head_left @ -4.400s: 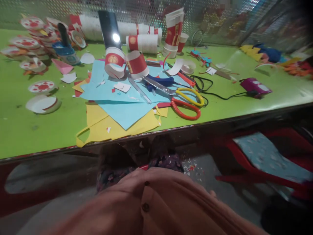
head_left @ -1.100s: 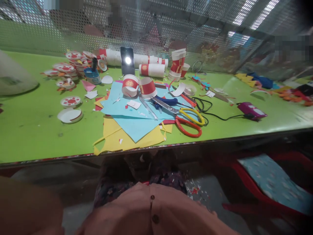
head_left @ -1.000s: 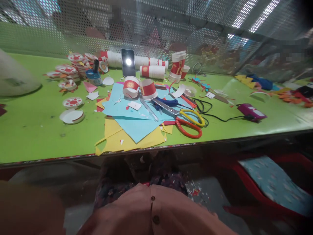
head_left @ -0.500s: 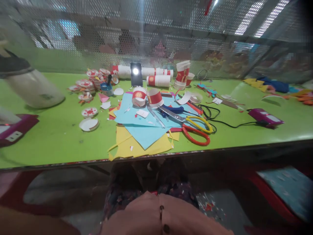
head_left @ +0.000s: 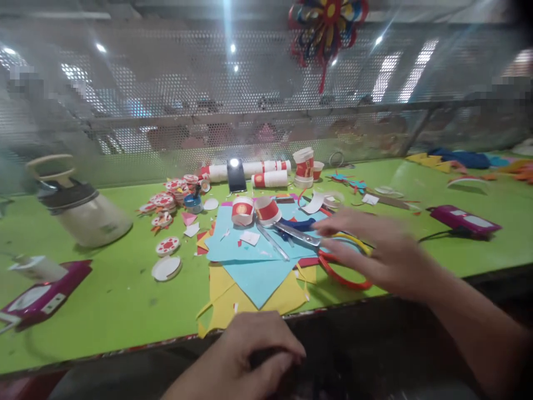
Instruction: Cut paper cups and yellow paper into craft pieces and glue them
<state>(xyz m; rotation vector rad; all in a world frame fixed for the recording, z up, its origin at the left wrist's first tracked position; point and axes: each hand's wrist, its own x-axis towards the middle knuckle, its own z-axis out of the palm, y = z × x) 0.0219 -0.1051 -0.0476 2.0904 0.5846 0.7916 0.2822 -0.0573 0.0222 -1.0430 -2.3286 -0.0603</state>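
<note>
My right hand (head_left: 375, 250), a little blurred, hovers over the handles of the large scissors (head_left: 302, 236). Its fingers reach forward with the thumb apart, and nothing shows between them; the hand covers part of the yellow handle loop. Below, at the table's front edge, my left hand (head_left: 254, 355) is curled, thumb tip close to the index finger, with nothing visible in it. Stacked blue paper (head_left: 258, 280) and yellow paper (head_left: 225, 294) lie between the hands. Two red-and-white paper cups, a left one (head_left: 242, 211) and a right one (head_left: 266, 211), rest on the blue sheet beside a clear pen-like stick (head_left: 272, 243).
Rows of nested cups (head_left: 270, 179) and a phone (head_left: 236, 176) are behind. Decorated discs (head_left: 166, 200) and a glue bottle (head_left: 193, 204) sit left, near a large jug (head_left: 91, 214) and a purple power strip (head_left: 45, 300). Another purple socket (head_left: 464, 220) lies right, with a cable.
Both hands have come into view, the right one over the scissors and the left one at the table edge. The view has tilted up, showing a hanging pinwheel-like ornament.
</note>
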